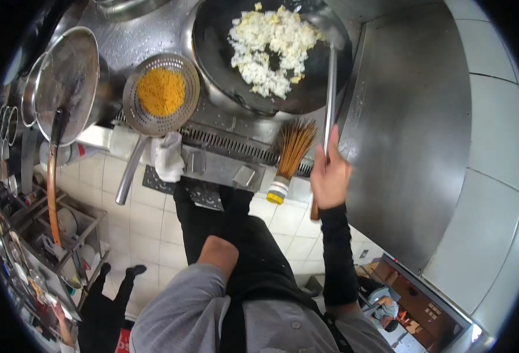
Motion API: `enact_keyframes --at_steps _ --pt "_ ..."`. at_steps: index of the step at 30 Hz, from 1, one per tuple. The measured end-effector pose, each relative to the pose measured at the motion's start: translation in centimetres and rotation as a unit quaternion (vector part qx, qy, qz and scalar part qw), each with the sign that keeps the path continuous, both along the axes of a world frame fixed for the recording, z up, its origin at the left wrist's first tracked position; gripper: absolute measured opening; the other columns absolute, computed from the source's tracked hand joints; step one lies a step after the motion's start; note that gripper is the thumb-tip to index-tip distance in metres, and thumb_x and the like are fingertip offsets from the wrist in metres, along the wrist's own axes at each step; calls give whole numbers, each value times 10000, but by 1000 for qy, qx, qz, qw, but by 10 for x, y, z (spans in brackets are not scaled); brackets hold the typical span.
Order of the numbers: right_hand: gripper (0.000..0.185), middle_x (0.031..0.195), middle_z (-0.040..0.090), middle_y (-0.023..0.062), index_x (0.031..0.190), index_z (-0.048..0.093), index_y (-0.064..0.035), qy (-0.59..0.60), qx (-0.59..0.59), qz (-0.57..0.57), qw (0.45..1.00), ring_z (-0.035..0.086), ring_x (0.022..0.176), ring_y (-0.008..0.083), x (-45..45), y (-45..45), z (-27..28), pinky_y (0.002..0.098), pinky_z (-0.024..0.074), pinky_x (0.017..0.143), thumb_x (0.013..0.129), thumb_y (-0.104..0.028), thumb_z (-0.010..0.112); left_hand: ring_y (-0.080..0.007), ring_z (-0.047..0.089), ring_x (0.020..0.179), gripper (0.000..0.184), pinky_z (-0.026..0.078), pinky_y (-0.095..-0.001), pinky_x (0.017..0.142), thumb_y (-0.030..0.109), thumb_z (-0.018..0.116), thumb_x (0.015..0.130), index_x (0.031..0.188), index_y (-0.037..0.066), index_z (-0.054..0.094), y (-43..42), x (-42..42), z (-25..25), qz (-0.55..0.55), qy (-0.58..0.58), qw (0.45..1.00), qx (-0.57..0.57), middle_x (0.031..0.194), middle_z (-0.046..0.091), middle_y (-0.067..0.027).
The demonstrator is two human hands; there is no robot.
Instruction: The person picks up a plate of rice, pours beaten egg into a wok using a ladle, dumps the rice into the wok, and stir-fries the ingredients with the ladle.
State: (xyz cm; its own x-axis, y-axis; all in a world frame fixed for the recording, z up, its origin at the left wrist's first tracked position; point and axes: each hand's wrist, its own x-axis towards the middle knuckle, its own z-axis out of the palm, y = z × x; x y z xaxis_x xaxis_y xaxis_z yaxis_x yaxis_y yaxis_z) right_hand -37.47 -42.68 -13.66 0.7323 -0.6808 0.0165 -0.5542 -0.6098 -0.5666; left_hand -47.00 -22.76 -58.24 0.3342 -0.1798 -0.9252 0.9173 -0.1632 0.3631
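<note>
My right hand [331,176] is closed round the handle of a wok ladle [330,88]; a wooden end shows below the fist. Its blurred metal head rests inside the right side of a dark wok [212,73]. White rice mixed with pale yellow egg bits [274,47] lies spread in the wok. My left sleeve runs forward past my waist, where the dark clothing blends together and the hand cannot be seen. Left of the wok, a perforated strainer [191,88] holds fine orange-yellow shreds [161,92], its handle pointing toward me.
A bamboo brush [297,144] stands at the stove's front edge. A white cloth [168,157] hangs near the strainer handle. Further left is a large pot with a strainer [74,82] and a wooden-handled tool [52,188]. Another person's legs [106,306] and a shelf rack [77,229] are lower left.
</note>
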Motion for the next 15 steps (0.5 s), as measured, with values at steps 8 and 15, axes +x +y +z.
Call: enact_keyframes --at_steps 8,15 --pt "492 646 558 205 1388 473 -10 8 95 34 995 519 489 187 -4 20 34 322 430 504 918 -81 598 -286 654 960 384 530 -424 824 325 691 806 1136 135 647 8 15 10 -24 -11 1000 3 1056 672 -110" --pt "544 646 584 210 1408 445 -16 68 54 41 995 562 517 303 3 -8 9 379 450 540 896 -102 605 -264 673 912 355 540 -403 799 287 722 779 1100 142 680 2 29 7 -79 -46 996 9 992 695 -101"
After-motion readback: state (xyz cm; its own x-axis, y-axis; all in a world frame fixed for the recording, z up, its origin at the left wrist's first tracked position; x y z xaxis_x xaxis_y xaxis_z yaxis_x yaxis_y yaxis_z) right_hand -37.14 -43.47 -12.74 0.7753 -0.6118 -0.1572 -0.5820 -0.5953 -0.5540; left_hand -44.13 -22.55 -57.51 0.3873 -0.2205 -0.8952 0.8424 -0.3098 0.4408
